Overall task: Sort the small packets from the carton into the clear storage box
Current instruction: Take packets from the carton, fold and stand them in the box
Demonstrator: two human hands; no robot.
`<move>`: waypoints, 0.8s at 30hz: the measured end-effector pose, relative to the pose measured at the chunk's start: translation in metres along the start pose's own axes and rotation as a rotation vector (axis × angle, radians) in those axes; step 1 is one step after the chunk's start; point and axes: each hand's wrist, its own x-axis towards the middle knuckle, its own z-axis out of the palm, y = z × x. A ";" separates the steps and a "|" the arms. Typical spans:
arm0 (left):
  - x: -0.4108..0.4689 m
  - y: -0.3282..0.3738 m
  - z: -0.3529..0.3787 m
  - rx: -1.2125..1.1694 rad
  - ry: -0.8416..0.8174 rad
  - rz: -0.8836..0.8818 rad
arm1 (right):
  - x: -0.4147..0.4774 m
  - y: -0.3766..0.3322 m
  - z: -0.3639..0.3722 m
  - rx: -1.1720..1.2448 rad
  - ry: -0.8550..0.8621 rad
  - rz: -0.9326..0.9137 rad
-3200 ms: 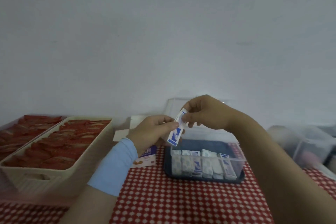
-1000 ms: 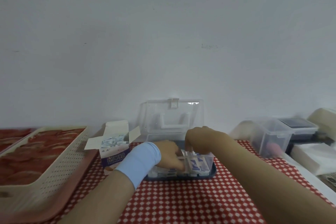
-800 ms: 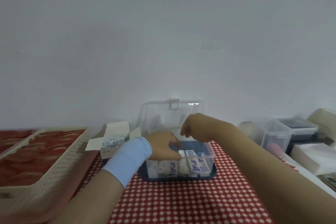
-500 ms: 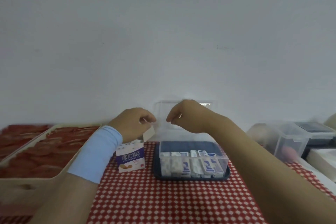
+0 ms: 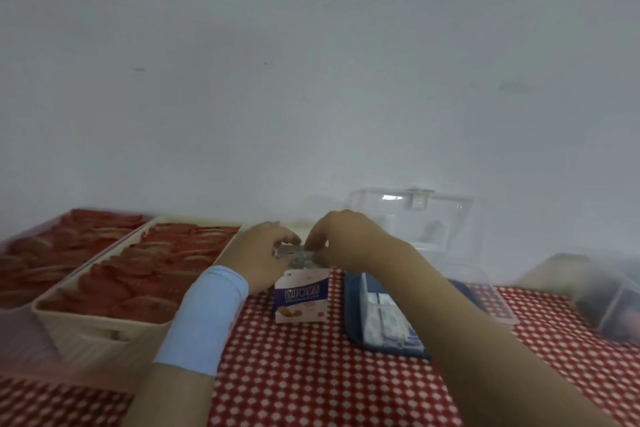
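I had both hands, left hand (image 5: 258, 255) and right hand (image 5: 341, 239), pinched at the carton (image 5: 300, 296) mouth, apparently gripping packets (image 5: 294, 253), beside the clear storage box (image 5: 388, 315) for short transfers.

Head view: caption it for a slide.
Both hands, left and right, reach into the small purple-and-white carton beside the clear plastic storage box.

carton (image 5: 301, 295) front with a purple band of white lettering, too blurred to read, no other text legible
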 end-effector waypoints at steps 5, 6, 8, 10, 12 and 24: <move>0.004 -0.005 0.001 -0.054 -0.010 -0.001 | 0.018 -0.009 0.013 -0.225 -0.022 0.014; 0.004 -0.005 0.001 -0.051 -0.007 0.002 | 0.020 -0.008 0.015 -0.221 -0.028 0.020; 0.005 -0.005 0.000 -0.044 0.006 0.008 | 0.021 -0.008 0.016 -0.186 -0.012 0.025; 0.006 -0.005 0.000 -0.049 0.009 0.013 | 0.019 -0.005 0.014 -0.097 0.037 0.049; 0.007 -0.006 0.002 -0.061 0.007 0.025 | 0.016 -0.001 0.013 0.037 0.073 0.089; 0.012 -0.010 0.012 -0.037 0.086 0.032 | -0.001 0.011 0.029 0.322 0.198 0.118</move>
